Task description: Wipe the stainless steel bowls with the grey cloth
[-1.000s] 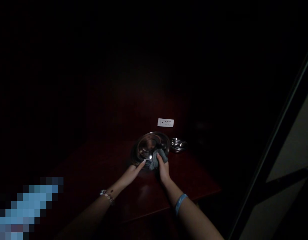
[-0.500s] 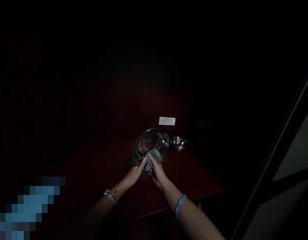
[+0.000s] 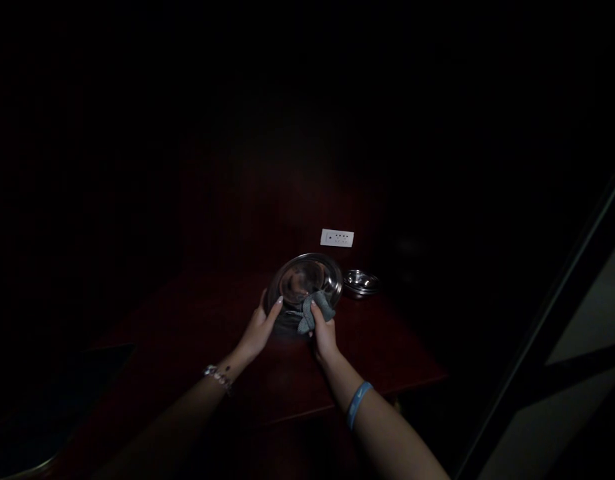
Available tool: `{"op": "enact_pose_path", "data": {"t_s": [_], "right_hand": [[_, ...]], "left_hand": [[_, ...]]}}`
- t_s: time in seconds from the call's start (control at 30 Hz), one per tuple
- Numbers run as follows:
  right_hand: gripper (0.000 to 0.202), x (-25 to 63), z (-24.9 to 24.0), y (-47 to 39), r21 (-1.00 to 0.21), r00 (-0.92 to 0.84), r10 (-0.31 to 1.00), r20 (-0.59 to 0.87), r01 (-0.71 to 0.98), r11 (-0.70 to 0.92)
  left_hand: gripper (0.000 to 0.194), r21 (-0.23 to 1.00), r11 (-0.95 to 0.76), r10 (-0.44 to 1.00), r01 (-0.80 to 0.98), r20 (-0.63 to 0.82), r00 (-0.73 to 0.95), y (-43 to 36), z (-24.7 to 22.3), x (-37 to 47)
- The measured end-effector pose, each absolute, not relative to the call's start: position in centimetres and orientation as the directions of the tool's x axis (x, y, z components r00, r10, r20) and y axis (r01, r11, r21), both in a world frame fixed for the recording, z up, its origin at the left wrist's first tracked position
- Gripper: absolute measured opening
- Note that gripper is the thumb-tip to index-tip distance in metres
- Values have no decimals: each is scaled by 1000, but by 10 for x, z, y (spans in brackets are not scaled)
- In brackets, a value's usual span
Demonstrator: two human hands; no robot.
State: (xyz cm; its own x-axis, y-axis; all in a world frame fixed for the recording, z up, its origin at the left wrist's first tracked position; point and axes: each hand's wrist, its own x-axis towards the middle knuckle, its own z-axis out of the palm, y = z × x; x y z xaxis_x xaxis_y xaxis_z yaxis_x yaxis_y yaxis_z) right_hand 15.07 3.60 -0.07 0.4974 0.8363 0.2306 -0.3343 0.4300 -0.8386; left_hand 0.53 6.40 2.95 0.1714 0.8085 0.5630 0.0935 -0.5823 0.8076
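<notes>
A shiny steel bowl (image 3: 302, 277) is held tilted above a dark red table (image 3: 382, 353), its hollow side turned toward me. My left hand (image 3: 260, 330) grips the bowl's near left rim, thumb on the inner side and fingers behind. At the near right rim, my right hand (image 3: 323, 333) pinches a grey-green cloth (image 3: 317, 310) against the metal, its thumb pressing on top. The right fingers under the rim are mostly hidden.
Several small steel bowls (image 3: 361, 283) stand stacked on the table, just right of the held bowl. A white socket plate (image 3: 337, 238) is on the wall behind. A dark frame (image 3: 542, 373) slants along the right side. Much of the scene is dark.
My left hand has shifted left along the rim, away from the cloth. The right hand and cloth have moved slightly right and up, and the bowl has tilted a little.
</notes>
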Motion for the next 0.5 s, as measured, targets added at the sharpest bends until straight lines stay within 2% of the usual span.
{"op": "enact_pose_path", "data": {"t_s": [0.07,0.17,0.23,0.37,0.5], "right_hand": [[54,149,1,35,-829,480,863,158,-409,380],[56,147,6,33,-828,427,896,124,-454,331],[57,146,8,31,-838,398,907,141,-440,324],[58,146,10,30,-857,392,902,180,-388,340],[56,148,8,31,-849,459,871,175,-377,370]], "left_hand": [[69,807,-587,789,65,553,267,59,27,12],[64,834,-538,774,124,430,465,61,18,18],[63,853,-498,803,156,385,455,67,11,19],[66,846,-500,840,186,423,340,74,7,15],[60,812,-562,796,157,480,369,68,15,14]]}}
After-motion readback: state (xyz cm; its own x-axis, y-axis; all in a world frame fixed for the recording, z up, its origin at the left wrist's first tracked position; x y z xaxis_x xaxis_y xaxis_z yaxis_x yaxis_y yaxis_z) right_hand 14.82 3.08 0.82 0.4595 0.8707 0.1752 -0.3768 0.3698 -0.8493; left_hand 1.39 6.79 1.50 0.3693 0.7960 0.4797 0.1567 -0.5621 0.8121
